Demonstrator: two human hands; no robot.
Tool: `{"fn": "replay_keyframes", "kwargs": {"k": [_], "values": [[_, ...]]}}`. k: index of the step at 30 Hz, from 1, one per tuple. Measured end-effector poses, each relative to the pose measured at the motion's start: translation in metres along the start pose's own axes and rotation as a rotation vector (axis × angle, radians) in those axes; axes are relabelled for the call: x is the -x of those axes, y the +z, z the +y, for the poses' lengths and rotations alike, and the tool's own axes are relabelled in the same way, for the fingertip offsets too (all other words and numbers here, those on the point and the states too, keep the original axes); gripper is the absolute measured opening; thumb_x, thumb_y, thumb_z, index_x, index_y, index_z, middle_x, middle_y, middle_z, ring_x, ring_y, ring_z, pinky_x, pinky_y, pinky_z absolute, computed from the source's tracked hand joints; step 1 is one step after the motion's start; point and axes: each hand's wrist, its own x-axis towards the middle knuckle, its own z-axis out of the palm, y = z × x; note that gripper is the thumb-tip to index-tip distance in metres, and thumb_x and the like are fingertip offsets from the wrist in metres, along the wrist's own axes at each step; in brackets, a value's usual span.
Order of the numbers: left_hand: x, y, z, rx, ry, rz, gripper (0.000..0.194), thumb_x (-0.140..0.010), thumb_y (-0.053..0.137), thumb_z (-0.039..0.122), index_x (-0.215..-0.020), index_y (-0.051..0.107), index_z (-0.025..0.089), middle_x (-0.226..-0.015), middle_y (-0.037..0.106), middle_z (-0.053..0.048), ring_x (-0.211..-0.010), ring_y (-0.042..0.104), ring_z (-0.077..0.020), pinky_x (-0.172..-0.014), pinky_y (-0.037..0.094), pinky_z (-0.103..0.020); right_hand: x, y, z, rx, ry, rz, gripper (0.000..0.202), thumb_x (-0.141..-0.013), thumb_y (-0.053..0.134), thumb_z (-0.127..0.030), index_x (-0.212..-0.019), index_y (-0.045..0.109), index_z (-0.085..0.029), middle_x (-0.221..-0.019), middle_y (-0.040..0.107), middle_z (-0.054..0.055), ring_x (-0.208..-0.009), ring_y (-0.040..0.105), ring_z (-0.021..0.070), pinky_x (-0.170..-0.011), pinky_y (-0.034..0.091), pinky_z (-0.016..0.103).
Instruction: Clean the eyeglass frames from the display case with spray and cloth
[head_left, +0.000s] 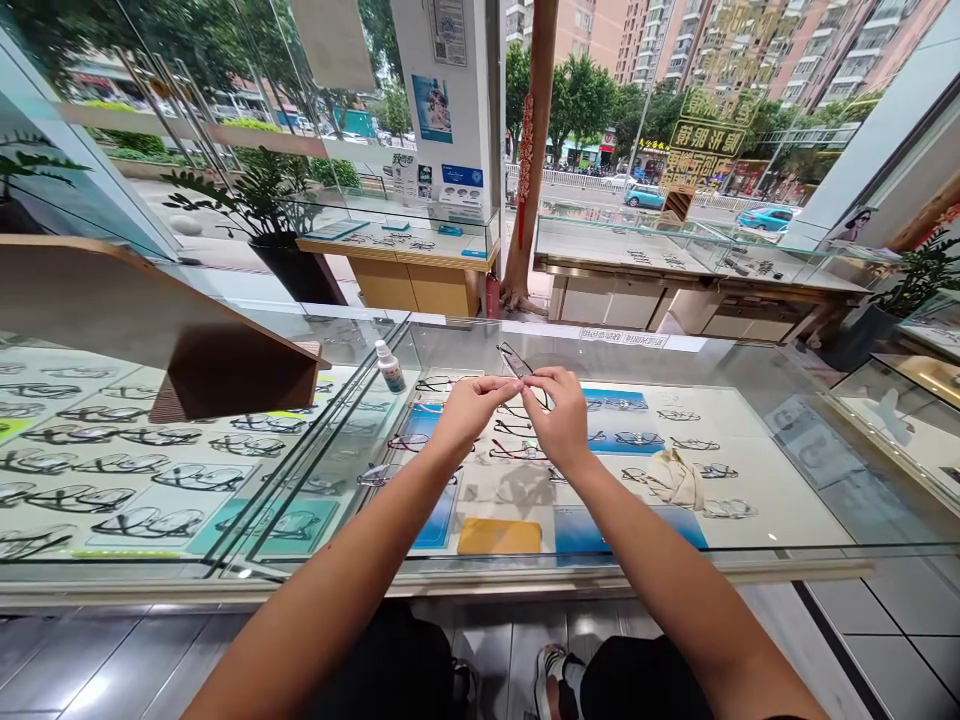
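Both hands meet above a glass display case, with their fingertips almost touching. A pair of glasses is held up between them, one lens tilted toward the window. My left hand pinches the glasses from the left side. From the right, my right hand grips them with thumb and fingers pressed together. The fingers hide part of the frame. To the left, a small white bottle stands on the glass top. A beige cloth lies crumpled at the right, and a yellow cloth lies near the front edge.
Rows of glasses fill the case at the left. A brown wooden stand sits on the left of the counter. Farther back are a wooden pillar, more display cases and potted plants by the windows.
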Motion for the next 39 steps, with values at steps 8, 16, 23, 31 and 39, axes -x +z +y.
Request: {"fn": "replay_keyframes", "kwargs": {"k": [8,16,23,31,39], "values": [[-0.008,-0.001,0.002,-0.13,0.169,0.036,0.042,-0.076,0.081,0.057,-0.09,0.078,0.017,-0.06,0.052,0.004,-0.059,0.042,-0.0125,-0.062,0.032,-0.028,-0.009,-0.009,0.0,-0.138,0.117,0.106,0.025,-0.101,0.06,-0.035,-0.08,0.063,-0.022,-0.09,0.069,0.004,-0.088,0.061,0.0208,-0.082,0.048,0.035],[-0.065,0.007,0.055,-1.263,0.475,-0.224,0.023,-0.098,0.06,0.037,-0.101,0.076,0.02,-0.102,0.075,-0.008,-0.093,0.066,-0.0234,-0.074,0.043,-0.03,-0.041,-0.033,0.06,-0.657,0.78,0.327,0.061,-0.095,0.06,-0.053,-0.062,0.015,-0.028,-0.054,0.01,-0.01,-0.048,0.01,0.0099,-0.044,0.013,0.03],[-0.092,0.048,0.044,-1.568,0.363,-0.462,0.018,-0.091,0.068,0.027,-0.103,0.081,0.022,-0.11,0.079,-0.01,-0.102,0.072,-0.026,-0.084,0.051,-0.029,-0.043,-0.037,0.066,-0.753,0.783,0.378,0.062,-0.09,0.065,-0.053,-0.062,0.016,-0.027,-0.051,0.012,-0.01,-0.047,0.01,0.0095,-0.041,0.012,0.029],[-0.098,0.064,0.025,-1.643,0.313,-0.517,0.022,-0.088,0.071,0.027,-0.104,0.083,0.02,-0.108,0.079,-0.015,-0.1,0.073,-0.0284,-0.086,0.052,-0.033,-0.043,-0.038,0.061,-0.825,0.784,0.268,0.068,-0.092,0.055,-0.072,-0.061,0.015,-0.027,-0.045,0.014,-0.009,-0.044,0.01,0.01,-0.039,0.014,0.03],[-0.089,0.059,0.037,-1.659,0.312,-0.525,0.02,-0.086,0.075,0.029,-0.103,0.082,0.019,-0.106,0.079,-0.015,-0.099,0.072,-0.0291,-0.083,0.05,-0.032,-0.042,-0.039,0.063,-0.912,0.744,0.13,0.072,-0.095,0.041,-0.08,-0.052,0.022,-0.026,-0.042,0.02,-0.007,-0.04,0.011,0.0087,-0.039,0.011,0.028]]}}
